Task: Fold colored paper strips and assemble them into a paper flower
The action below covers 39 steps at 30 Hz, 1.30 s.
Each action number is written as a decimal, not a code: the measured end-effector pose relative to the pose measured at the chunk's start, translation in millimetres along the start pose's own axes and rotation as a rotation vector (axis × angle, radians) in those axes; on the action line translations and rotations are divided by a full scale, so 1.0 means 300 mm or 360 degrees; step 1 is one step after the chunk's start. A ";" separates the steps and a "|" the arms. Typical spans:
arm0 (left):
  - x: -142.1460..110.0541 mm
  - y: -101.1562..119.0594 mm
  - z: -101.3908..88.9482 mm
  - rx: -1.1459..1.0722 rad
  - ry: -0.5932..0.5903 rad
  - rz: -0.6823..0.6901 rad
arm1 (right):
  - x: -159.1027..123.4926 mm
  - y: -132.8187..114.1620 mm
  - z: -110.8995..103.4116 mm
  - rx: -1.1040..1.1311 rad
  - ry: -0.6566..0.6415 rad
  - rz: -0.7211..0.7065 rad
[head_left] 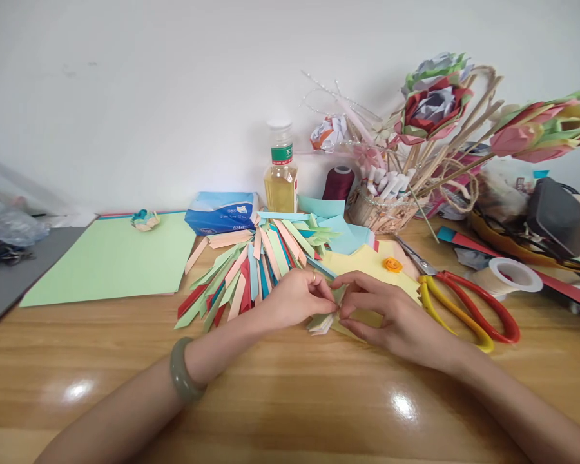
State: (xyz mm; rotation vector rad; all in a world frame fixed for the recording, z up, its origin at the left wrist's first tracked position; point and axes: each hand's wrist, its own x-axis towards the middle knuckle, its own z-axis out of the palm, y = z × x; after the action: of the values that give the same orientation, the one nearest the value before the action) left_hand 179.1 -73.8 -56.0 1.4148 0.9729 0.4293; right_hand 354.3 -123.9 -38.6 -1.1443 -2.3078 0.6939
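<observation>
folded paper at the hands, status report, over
Left hand pinching pale folded paper. Right hand at its edge, grip unclear. Paper strips just beyond left hand; scissors beside right.

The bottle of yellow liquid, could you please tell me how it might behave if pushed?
The bottle would probably feel fairly heavy, given the yellow liquid inside. Pushed near its cap, it may tip, since it stands upright and tall.

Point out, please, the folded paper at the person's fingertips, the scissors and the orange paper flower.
Folded paper (321, 324): head view, on its pale lower end.
Scissors (447, 279): head view, on the red handle near the pivot.
Orange paper flower (393, 264): head view, on its middle.
</observation>
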 end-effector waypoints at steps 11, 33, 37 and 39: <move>-0.032 -0.003 0.012 0.0892 0.0240 0.0551 | 0.009 0.032 0.036 0.0009 0.0231 0.0226; -0.019 -0.049 0.017 0.1794 0.0194 0.1474 | 0.021 0.030 0.018 0.0124 0.0167 0.0267; -0.005 -0.072 0.019 0.1550 0.0506 0.1628 | 0.008 0.020 0.013 0.0189 0.0169 0.0300; 0.001 -0.082 0.019 0.1358 0.0575 0.1552 | 0.002 0.016 0.009 0.0220 0.0148 0.0299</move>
State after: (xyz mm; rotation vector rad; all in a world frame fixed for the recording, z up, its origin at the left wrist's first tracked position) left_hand 176.6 -81.3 -80.0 2.6531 0.6923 1.0913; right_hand 355.1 -121.5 -43.7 -1.3107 -2.0593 0.8361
